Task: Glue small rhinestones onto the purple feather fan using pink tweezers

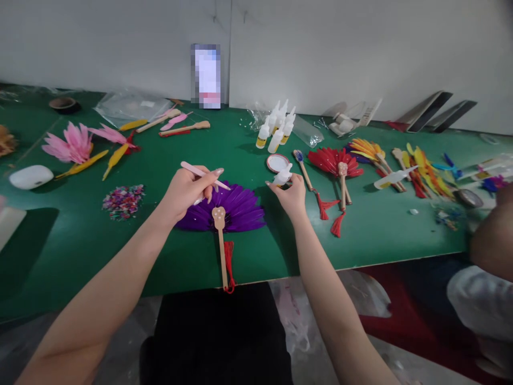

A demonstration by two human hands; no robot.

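A purple feather fan (244, 208) with a wooden handle and a red tassel (228, 262) lies in front of me, its handle reaching the table's near edge. My left hand (192, 190) is over the fan's left side, fingers closed round a pink pen-like tool (196, 170) whose tip points at the upper feathers. To the right of the fan, my right hand (290, 193) has its thumb and fingers round a small white glue bottle (282, 175), beside a round white dish (277, 162) with a red rim.
Several glue bottles (276, 128) stand behind the dish. A red fan (336, 163) and yellow feathers (428, 168) lie right, near another person's arm (491, 235). Left are colourful bits (123, 202), pink feathers (70, 143) and a white mouse-like object (31, 176). A phone (207, 77) leans on the wall.
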